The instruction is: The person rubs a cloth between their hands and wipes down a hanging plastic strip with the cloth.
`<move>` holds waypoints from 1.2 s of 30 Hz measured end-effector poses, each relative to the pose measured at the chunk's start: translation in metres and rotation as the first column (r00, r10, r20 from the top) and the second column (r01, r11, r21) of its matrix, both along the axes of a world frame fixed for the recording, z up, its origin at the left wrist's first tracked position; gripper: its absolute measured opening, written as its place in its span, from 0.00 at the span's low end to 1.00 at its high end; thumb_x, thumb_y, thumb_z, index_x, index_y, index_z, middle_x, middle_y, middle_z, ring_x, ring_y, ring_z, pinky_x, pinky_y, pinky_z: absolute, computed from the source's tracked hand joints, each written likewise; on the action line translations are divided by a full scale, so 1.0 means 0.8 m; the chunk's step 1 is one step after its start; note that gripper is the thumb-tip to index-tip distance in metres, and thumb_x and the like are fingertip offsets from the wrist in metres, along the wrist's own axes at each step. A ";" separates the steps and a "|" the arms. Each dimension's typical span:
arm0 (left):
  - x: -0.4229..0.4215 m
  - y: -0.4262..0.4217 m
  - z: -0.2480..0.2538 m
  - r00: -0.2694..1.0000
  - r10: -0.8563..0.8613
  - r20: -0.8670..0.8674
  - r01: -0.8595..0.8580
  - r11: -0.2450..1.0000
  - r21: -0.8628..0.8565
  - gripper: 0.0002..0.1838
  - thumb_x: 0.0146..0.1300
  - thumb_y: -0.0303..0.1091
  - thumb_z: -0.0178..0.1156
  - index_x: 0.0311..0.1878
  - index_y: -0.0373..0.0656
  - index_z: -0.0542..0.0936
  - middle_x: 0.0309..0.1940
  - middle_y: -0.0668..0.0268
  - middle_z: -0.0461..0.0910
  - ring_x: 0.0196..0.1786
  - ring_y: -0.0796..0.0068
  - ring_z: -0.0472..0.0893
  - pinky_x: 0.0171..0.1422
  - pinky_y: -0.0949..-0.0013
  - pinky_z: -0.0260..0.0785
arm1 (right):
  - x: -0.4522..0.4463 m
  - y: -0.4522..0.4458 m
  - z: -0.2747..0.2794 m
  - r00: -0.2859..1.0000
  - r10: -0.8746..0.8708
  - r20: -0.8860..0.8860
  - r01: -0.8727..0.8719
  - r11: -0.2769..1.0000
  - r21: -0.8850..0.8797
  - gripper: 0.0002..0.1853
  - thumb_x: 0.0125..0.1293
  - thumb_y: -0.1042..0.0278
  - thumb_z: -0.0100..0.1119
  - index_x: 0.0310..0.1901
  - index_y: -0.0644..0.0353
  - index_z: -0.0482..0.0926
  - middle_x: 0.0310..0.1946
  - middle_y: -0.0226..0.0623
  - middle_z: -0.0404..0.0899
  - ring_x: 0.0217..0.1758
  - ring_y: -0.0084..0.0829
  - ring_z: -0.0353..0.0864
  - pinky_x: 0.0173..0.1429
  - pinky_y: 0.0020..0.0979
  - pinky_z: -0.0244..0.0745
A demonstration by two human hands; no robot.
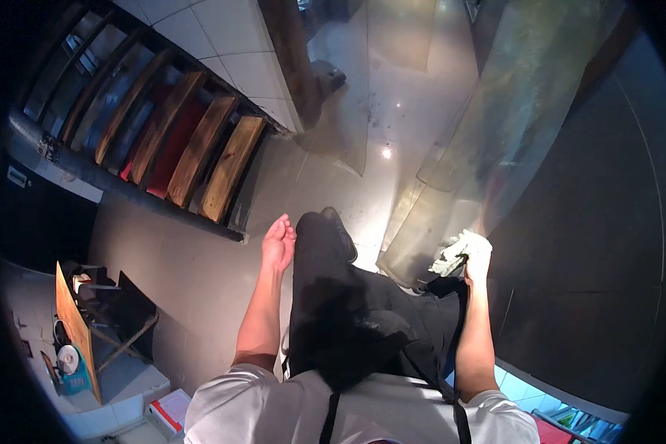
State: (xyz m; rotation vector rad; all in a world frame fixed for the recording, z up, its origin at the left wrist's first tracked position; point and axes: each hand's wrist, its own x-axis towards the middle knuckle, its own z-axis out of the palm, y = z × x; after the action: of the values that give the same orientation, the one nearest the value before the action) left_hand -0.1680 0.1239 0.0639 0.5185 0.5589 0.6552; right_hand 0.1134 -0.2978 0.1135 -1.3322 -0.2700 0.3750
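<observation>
My right hand point(477, 255) is wrapped round a crumpled whitish cloth point(449, 255), beside the lower end of a translucent plastic strip curtain point(507, 126). My left hand point(279, 243) hangs at my left side over the tiled floor, near my dark-clothed leg. Its fingers are curled loosely together, and I cannot make out anything in them. A black shoe point(339, 235) shows just ahead of my legs.
Wooden stairs point(231, 169) on a dark metal frame rise at the left. A folding stand with a wooden board point(76, 325) is at the lower left, near a red and white box point(172, 409). A dark panel point(592, 259) fills the right side.
</observation>
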 end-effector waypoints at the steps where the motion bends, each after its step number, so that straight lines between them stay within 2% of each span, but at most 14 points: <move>1: 0.009 -0.001 0.004 1.000 0.002 0.029 -0.003 1.000 0.016 0.10 0.77 0.34 0.54 0.54 0.41 0.78 0.41 0.66 0.83 0.38 0.78 0.80 0.42 0.76 0.75 | 0.001 0.001 0.002 1.000 -0.003 0.001 0.003 1.000 -0.001 0.16 0.69 0.70 0.53 0.51 0.75 0.79 0.39 0.46 0.86 0.39 0.34 0.87 0.50 0.35 0.82; 6: 0.058 -0.008 0.053 0.999 -0.033 0.033 0.031 0.997 0.076 0.06 0.75 0.34 0.57 0.48 0.44 0.76 0.43 0.62 0.83 0.35 0.76 0.81 0.38 0.76 0.74 | 0.012 -0.011 -0.005 0.996 0.027 0.088 -0.023 0.999 -0.045 0.16 0.71 0.68 0.51 0.48 0.73 0.81 0.38 0.47 0.86 0.38 0.35 0.87 0.48 0.35 0.83; 9: 0.103 -0.013 0.072 0.995 -0.097 -0.018 0.099 0.978 0.185 0.07 0.74 0.36 0.59 0.47 0.44 0.75 0.43 0.61 0.84 0.33 0.77 0.81 0.32 0.79 0.72 | 0.040 -0.020 -0.035 0.909 -0.287 0.302 0.356 0.912 -0.205 0.14 0.68 0.71 0.51 0.45 0.72 0.82 0.39 0.45 0.87 0.42 0.33 0.86 0.50 0.33 0.81; 14: 0.267 -0.028 0.102 0.899 -0.342 -0.275 0.426 0.830 0.360 0.10 0.74 0.37 0.60 0.41 0.41 0.73 0.40 0.54 0.85 0.28 0.73 0.83 0.24 0.77 0.70 | 0.143 -0.063 -0.081 0.936 -0.300 0.182 0.333 0.924 -0.189 0.09 0.65 0.74 0.49 0.39 0.67 0.80 0.31 0.36 0.82 0.36 0.29 0.83 0.45 0.32 0.79; 16: 0.366 -0.010 0.083 0.799 -0.494 -0.342 0.601 0.648 0.468 0.18 0.74 0.47 0.60 0.37 0.42 0.70 0.34 0.55 0.83 0.28 0.72 0.82 0.27 0.73 0.72 | 0.171 -0.049 -0.077 0.886 -0.454 0.091 0.463 0.865 -0.194 0.09 0.71 0.73 0.50 0.45 0.67 0.79 0.35 0.35 0.82 0.40 0.29 0.82 0.49 0.30 0.77; 19: 0.542 0.044 0.059 0.646 -0.510 -0.567 0.757 0.338 0.559 0.18 0.78 0.47 0.53 0.36 0.43 0.70 0.26 0.63 0.80 0.24 0.76 0.78 0.29 0.72 0.70 | 0.243 -0.058 -0.106 0.791 -0.539 0.288 0.612 0.710 -0.348 0.09 0.72 0.74 0.56 0.50 0.66 0.77 0.43 0.35 0.82 0.46 0.25 0.81 0.53 0.29 0.76; 20: 0.594 0.059 0.059 0.628 -0.427 -0.650 0.773 0.245 0.586 0.18 0.78 0.45 0.54 0.34 0.43 0.71 0.25 0.67 0.79 0.25 0.78 0.78 0.31 0.71 0.71 | 0.269 -0.068 -0.121 0.812 -0.523 0.259 0.583 0.749 -0.316 0.09 0.71 0.75 0.58 0.50 0.65 0.77 0.45 0.35 0.82 0.48 0.24 0.81 0.54 0.29 0.75; 22: 0.662 0.101 0.022 0.647 0.056 -0.761 0.747 -0.246 0.617 0.13 0.71 0.44 0.62 0.38 0.43 0.80 0.30 0.62 0.85 0.31 0.71 0.83 0.39 0.63 0.74 | 0.273 -0.055 -0.140 0.790 -0.545 0.279 0.612 0.721 -0.324 0.08 0.71 0.76 0.59 0.50 0.64 0.78 0.45 0.32 0.82 0.48 0.24 0.81 0.55 0.28 0.74; 25: 0.732 0.181 -0.024 0.697 0.230 -0.679 0.671 -0.543 0.505 0.04 0.63 0.32 0.66 0.39 0.44 0.85 0.34 0.59 0.87 0.35 0.66 0.86 0.45 0.64 0.78 | 0.271 -0.060 -0.117 0.778 -0.554 0.296 0.626 0.720 -0.298 0.02 0.73 0.76 0.59 0.44 0.63 0.78 0.40 0.29 0.81 0.44 0.21 0.78 0.53 0.26 0.71; 28: 0.767 0.224 -0.037 0.598 0.373 -0.709 0.794 -0.394 0.462 0.07 0.62 0.25 0.62 0.42 0.41 0.86 0.34 0.60 0.88 0.35 0.68 0.87 0.44 0.66 0.80 | 0.274 -0.067 -0.109 0.781 -0.575 0.244 0.622 0.677 -0.395 0.05 0.74 0.77 0.56 0.46 0.66 0.79 0.43 0.32 0.82 0.47 0.22 0.79 0.56 0.27 0.72; 31: 0.783 0.276 -0.056 0.401 0.245 -0.882 0.905 0.042 0.423 0.08 0.69 0.30 0.61 0.42 0.35 0.85 0.30 0.61 0.86 0.28 0.73 0.86 0.30 0.66 0.80 | 0.276 -0.057 -0.129 0.806 -0.565 0.176 0.580 0.697 -0.421 0.11 0.73 0.78 0.56 0.53 0.68 0.79 0.50 0.40 0.84 0.54 0.29 0.81 0.63 0.30 0.72; 34: 0.785 0.301 -0.022 0.280 0.275 -0.920 0.915 0.213 0.342 0.18 0.71 0.45 0.61 0.38 0.38 0.85 0.28 0.55 0.86 0.29 0.62 0.87 0.38 0.60 0.81 | 0.276 -0.066 -0.140 0.840 -0.451 0.303 0.540 0.630 -0.558 0.15 0.76 0.70 0.51 0.57 0.69 0.79 0.54 0.46 0.84 0.59 0.38 0.82 0.69 0.37 0.72; 35: 0.782 0.339 -0.053 0.414 0.417 -0.809 0.903 -0.077 0.423 0.19 0.71 0.47 0.60 0.37 0.38 0.85 0.29 0.53 0.86 0.32 0.57 0.87 0.41 0.57 0.80 | 0.275 -0.066 -0.141 0.840 -0.491 0.233 0.539 0.704 -0.462 0.13 0.72 0.78 0.53 0.55 0.71 0.78 0.59 0.48 0.81 0.61 0.37 0.81 0.71 0.38 0.70; 36: 0.776 0.370 -0.084 0.563 0.498 -0.660 0.826 -0.350 0.442 0.21 0.72 0.49 0.59 0.37 0.38 0.85 0.31 0.52 0.86 0.36 0.52 0.87 0.44 0.54 0.80 | 0.277 -0.097 -0.166 0.889 -0.388 0.244 0.454 0.677 -0.579 0.18 0.77 0.63 0.51 0.58 0.68 0.79 0.56 0.47 0.82 0.60 0.40 0.81 0.69 0.42 0.72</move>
State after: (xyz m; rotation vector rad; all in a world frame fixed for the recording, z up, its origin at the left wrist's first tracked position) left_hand 0.4527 0.4196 -0.0036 2.8992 0.4964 0.1367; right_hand 0.3348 -0.3752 -0.0195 -2.0257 0.1103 -0.0186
